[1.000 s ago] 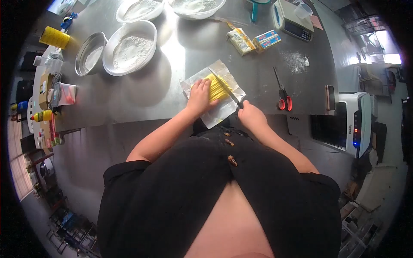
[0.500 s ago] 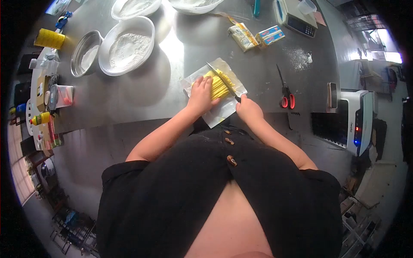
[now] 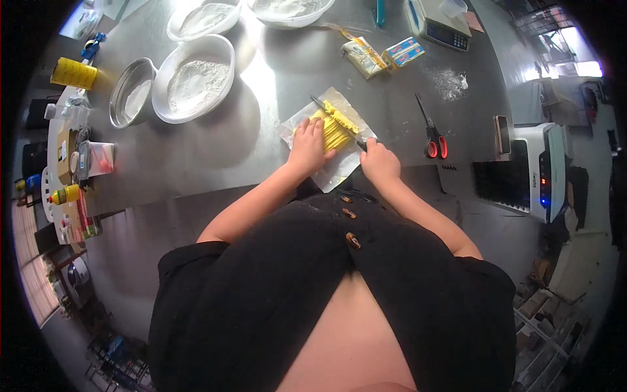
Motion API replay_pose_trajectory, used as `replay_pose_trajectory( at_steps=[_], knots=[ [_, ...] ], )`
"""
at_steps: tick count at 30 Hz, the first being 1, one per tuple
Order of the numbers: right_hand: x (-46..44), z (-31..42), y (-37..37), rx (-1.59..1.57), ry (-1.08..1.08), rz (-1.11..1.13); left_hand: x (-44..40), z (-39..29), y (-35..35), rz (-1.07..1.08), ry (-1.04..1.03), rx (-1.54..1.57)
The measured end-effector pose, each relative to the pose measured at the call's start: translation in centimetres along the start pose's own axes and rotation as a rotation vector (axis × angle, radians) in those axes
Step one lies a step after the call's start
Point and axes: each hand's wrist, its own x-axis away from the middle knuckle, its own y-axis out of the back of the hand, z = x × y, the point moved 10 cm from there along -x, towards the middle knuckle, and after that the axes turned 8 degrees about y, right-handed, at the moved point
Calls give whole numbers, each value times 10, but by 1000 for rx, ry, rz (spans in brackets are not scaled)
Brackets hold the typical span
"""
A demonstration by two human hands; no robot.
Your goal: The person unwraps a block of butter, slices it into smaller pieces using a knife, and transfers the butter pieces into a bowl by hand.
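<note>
A block of butter (image 3: 336, 138), scored into thin yellow strips, lies on an opened whitish wrapper (image 3: 339, 168) near the table's front edge. My left hand (image 3: 308, 145) holds the block steady from the left, fingers across its top and thumb at its near side. In my right hand (image 3: 381, 161) is the handle of a knife (image 3: 362, 146). The blade runs diagonally along the butter's right side; its dark tip shows past the far end. Crumpled yellow cuttings cover much of the blade.
Red-handled scissors (image 3: 435, 138) lie to the right, beyond them a phone (image 3: 502, 134). Two wrapped packs, one cream (image 3: 364, 57) and one blue and red (image 3: 404, 52), lie ahead near a scale (image 3: 444, 29). White bowls of flour (image 3: 224, 88) and a metal bowl (image 3: 117, 98) stand left.
The knife has shifted slightly right, and butter strips have bunched up over its blade. My left hand stays on the butter. The whole view has shifted slightly.
</note>
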Motion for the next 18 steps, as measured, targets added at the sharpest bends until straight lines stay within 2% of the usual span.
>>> replay_pose_trajectory(
  at_steps=[2, 5, 7, 9, 11, 12, 14, 18],
  knots=[
    [1, -3, 3, 5, 20, -34, -1, 2, 0, 99, 5, 44],
    [10, -7, 7, -35, 48, -110, -4, 21, 29, 1, 20, 173],
    [20, -7, 19, -135, 43, -201, -7, 41, 85, -152, 20, 139],
    [29, -5, 30, -166, 38, -228, 3, 60, 149, -553, -94, -156],
    [33, 2, 41, -200, 55, -248, 7, 95, 193, -681, -21, -231],
    [34, 3, 47, -221, 54, -270, 9, 111, 202, -689, -8, -245],
    [32, 15, 58, -247, 70, -292, 0, 159, 201, -482, 194, -180],
    [25, 41, 81, -289, 110, -326, -1, 163, 202, -461, 110, -304]
  ],
)
